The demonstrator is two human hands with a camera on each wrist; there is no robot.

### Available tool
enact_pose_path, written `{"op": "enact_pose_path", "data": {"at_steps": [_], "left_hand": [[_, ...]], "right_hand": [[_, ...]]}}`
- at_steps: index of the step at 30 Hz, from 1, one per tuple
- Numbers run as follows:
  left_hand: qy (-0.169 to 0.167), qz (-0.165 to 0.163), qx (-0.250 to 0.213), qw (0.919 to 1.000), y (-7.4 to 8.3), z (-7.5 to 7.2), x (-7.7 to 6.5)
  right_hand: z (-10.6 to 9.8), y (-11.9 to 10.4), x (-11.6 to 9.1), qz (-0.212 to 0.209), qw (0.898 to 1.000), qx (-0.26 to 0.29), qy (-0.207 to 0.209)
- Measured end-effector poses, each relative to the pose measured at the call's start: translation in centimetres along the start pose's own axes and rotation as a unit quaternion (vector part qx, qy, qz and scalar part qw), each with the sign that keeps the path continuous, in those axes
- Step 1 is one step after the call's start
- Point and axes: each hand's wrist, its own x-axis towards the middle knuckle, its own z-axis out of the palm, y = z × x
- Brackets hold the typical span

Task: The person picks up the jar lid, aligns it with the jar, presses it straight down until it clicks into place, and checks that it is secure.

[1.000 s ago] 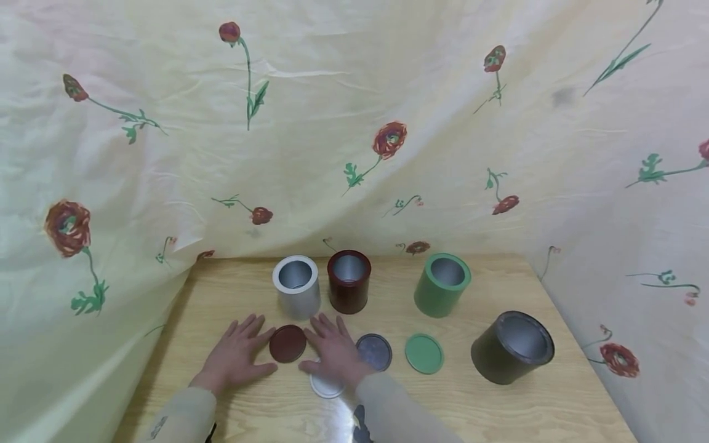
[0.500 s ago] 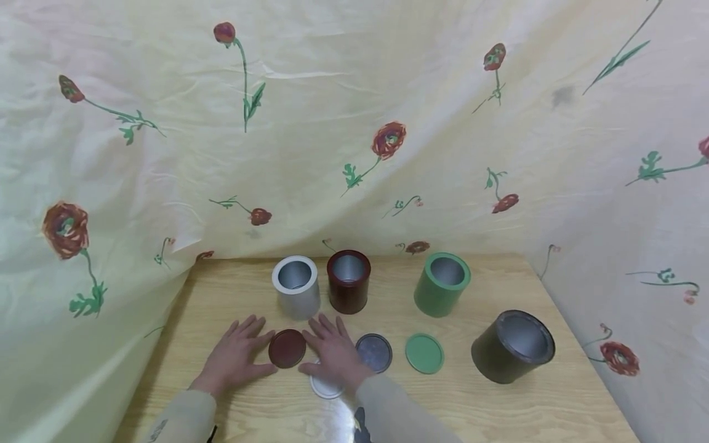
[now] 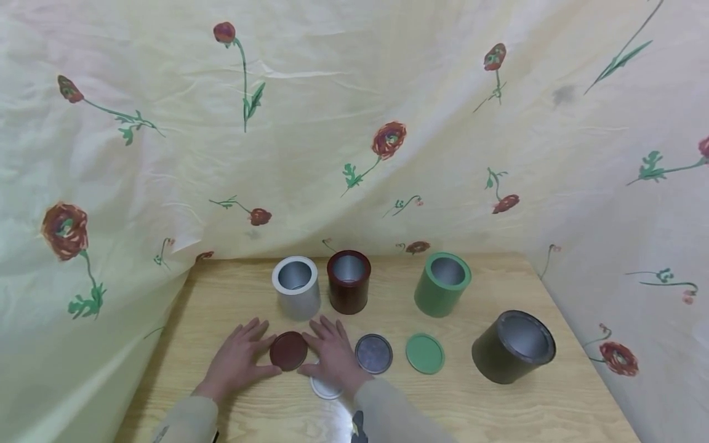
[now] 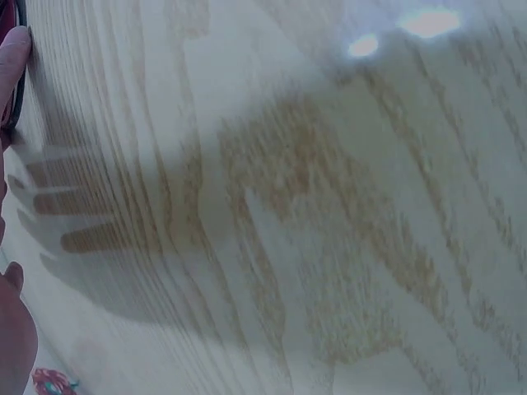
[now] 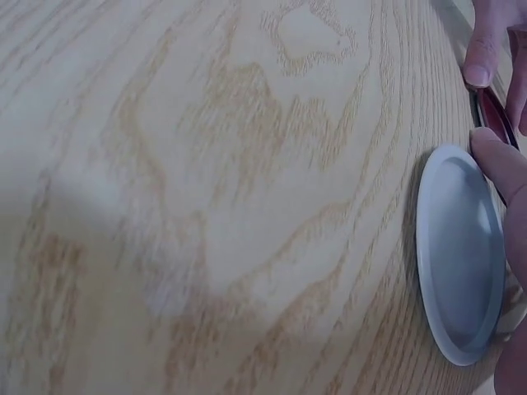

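Observation:
A round dark red lid point(image 3: 288, 351) lies on the table between both hands in the head view. My left hand point(image 3: 239, 355) rests at its left side with fingers spread, thumb and index tip at the rim. On the opposite side, my right hand point(image 3: 336, 358) has its thumb and index finger at the rim, the other fingers stretched forward. Under the right palm a white lid point(image 3: 324, 389) is partly hidden; the right wrist view shows this white lid point(image 5: 459, 255) beside the thumb. Just right of that hand is a dark grey lid point(image 3: 373, 354).
Open cans stand upright along the back: white point(image 3: 300, 304), dark red point(image 3: 349, 298) and green point(image 3: 437, 298). A black can point(image 3: 495, 354) is at the right. A green lid point(image 3: 425, 354) lies in front of the green can. Flowered cloth point(image 3: 310, 154) hangs behind the wooden table point(image 3: 498, 418).
The dark red lid has slid slightly toward me between the hands. My left hand has shifted a little to the right; the right hand has hardly moved.

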Motion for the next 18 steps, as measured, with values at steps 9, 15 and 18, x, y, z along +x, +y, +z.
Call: {"op": "enact_pose_path", "data": {"at_steps": [9,15,18], "left_hand": [[0.011,0.0,-0.011,0.9999,1.2,-0.2,0.0],[0.01,-0.001,0.005,0.9999,1.7,-1.1,0.1],[0.036,0.011,0.008,0.9992,1.9,-1.7,0.2]], "right_hand": [[0.5,0.8,-0.2,-0.007,0.999,0.032,0.035],[-0.3,1.0,-0.6,-0.026,0.996,0.063,0.053],[-0.7,0.8,-0.7,-0.035,0.995,0.069,0.067]]}}
